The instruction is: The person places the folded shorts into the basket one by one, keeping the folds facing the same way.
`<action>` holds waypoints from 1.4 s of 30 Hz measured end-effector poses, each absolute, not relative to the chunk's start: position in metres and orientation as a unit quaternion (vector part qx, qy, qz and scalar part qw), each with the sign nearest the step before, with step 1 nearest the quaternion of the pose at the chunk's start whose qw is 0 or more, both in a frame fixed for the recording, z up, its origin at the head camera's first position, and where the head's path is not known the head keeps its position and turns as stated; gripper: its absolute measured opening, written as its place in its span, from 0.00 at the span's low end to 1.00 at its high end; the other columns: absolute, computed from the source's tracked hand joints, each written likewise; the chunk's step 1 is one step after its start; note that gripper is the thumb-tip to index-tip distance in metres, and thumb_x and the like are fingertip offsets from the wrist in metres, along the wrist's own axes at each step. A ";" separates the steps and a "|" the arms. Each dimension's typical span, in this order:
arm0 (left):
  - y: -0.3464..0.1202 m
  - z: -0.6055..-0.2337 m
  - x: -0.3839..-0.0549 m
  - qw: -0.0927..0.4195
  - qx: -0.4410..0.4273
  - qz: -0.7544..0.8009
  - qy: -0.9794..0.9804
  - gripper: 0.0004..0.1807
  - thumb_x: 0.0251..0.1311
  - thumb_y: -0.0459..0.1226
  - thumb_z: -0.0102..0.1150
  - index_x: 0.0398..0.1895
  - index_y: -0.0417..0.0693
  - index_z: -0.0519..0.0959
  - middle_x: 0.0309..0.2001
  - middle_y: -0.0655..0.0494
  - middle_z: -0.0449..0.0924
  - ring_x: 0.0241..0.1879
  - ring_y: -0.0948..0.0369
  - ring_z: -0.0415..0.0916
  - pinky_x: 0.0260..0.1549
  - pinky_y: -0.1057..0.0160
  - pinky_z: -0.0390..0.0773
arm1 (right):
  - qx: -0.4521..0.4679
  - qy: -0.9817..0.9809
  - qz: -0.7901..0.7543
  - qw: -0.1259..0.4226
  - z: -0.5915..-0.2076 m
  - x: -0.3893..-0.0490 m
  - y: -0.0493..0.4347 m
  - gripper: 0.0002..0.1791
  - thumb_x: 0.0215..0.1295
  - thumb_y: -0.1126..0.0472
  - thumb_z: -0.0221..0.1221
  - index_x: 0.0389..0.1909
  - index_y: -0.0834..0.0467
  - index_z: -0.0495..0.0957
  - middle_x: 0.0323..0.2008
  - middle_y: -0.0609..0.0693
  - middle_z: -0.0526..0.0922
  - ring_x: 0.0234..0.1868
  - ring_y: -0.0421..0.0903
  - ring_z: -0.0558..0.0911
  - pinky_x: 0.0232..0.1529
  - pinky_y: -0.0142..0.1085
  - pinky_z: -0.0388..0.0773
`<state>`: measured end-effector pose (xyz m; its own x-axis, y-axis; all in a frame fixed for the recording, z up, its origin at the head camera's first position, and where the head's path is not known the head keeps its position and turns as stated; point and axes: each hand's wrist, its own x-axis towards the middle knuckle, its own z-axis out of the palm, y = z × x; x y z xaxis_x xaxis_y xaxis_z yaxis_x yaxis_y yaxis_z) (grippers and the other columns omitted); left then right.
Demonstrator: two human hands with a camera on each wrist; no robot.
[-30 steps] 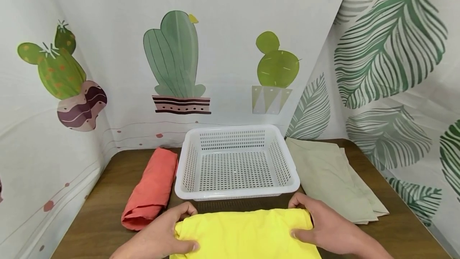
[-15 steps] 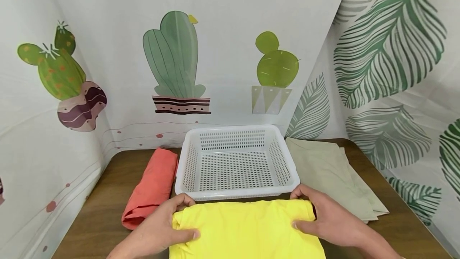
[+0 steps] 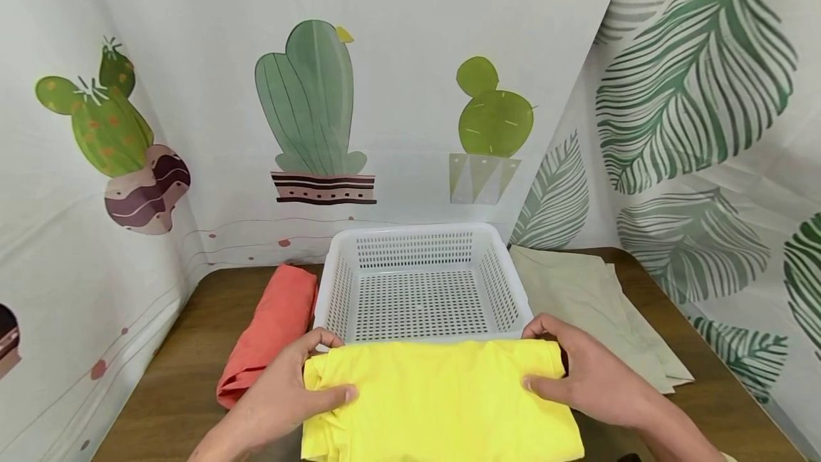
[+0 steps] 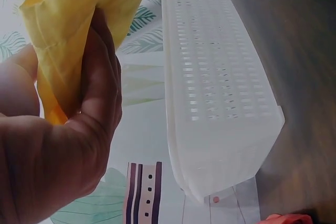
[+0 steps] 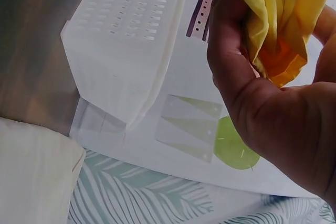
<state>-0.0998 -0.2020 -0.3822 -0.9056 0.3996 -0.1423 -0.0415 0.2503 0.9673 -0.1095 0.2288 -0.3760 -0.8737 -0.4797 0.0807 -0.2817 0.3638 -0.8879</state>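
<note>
A folded yellow cloth (image 3: 442,401) is held up between both hands in front of the basket. My left hand (image 3: 279,394) grips its left end, thumb on the near face and fingers behind. The right end is gripped the same way by my right hand (image 3: 590,380). Both wrist views show the yellow cloth (image 4: 65,40) pinched between thumb and fingers, off the table. Just beyond it stands a white perforated plastic basket (image 3: 340,234) with nothing in it; the cloth hides its near rim.
On the brown wooden table (image 3: 167,348), a folded red cloth (image 3: 272,334) lies left of the basket. To the right lies a folded pale grey-green cloth (image 3: 584,305). Behind the table hangs a white curtain (image 3: 410,91) printed with cacti and leaves.
Both hands have raised the yellow cloth and moved it forward, up to the basket's near rim, which it now covers. The basket and the other cloths have stayed in place.
</note>
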 end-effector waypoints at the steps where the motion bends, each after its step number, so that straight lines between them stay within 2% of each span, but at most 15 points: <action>1: -0.202 -0.382 -0.100 0.183 0.115 0.602 0.769 0.31 0.60 0.36 0.78 0.59 0.39 0.68 0.42 0.43 0.85 0.38 0.51 0.87 0.39 0.58 0.88 | -0.230 0.818 -0.518 0.099 -0.375 -0.110 0.229 0.20 0.66 0.64 0.72 0.51 0.63 0.72 0.36 0.54 0.80 0.34 0.41 0.84 0.33 0.37 0.85; 9: -0.199 -0.376 -0.106 0.163 0.108 0.605 0.772 0.34 0.61 0.36 0.77 0.63 0.37 0.68 0.46 0.42 0.85 0.40 0.50 0.87 0.40 0.57 0.89 | -0.201 0.794 -0.559 0.129 -0.369 -0.115 0.229 0.23 0.68 0.64 0.71 0.53 0.67 0.69 0.37 0.60 0.81 0.34 0.48 0.86 0.32 0.42 0.87; 29: -0.193 -0.368 -0.123 0.141 0.079 0.647 0.745 0.35 0.59 0.34 0.78 0.64 0.37 0.67 0.49 0.39 0.85 0.40 0.47 0.88 0.38 0.49 0.90 | -0.189 0.803 -0.557 0.095 -0.358 -0.128 0.223 0.23 0.67 0.65 0.71 0.53 0.66 0.70 0.37 0.62 0.81 0.31 0.50 0.87 0.30 0.46 0.88; 35: -0.192 -0.366 -0.127 0.133 0.070 0.665 0.732 0.34 0.59 0.33 0.77 0.64 0.37 0.67 0.49 0.38 0.84 0.39 0.46 0.89 0.38 0.47 0.89 | -0.169 0.819 -0.545 0.067 -0.355 -0.134 0.221 0.23 0.66 0.65 0.72 0.54 0.64 0.71 0.36 0.59 0.82 0.29 0.48 0.86 0.30 0.42 0.87; 42: -0.190 -0.361 -0.133 0.112 0.068 0.671 0.730 0.34 0.59 0.33 0.77 0.64 0.38 0.68 0.50 0.38 0.84 0.39 0.47 0.89 0.39 0.48 0.89 | -0.125 0.808 -0.572 0.067 -0.347 -0.140 0.217 0.29 0.68 0.65 0.71 0.62 0.67 0.67 0.41 0.61 0.83 0.31 0.50 0.87 0.30 0.44 0.88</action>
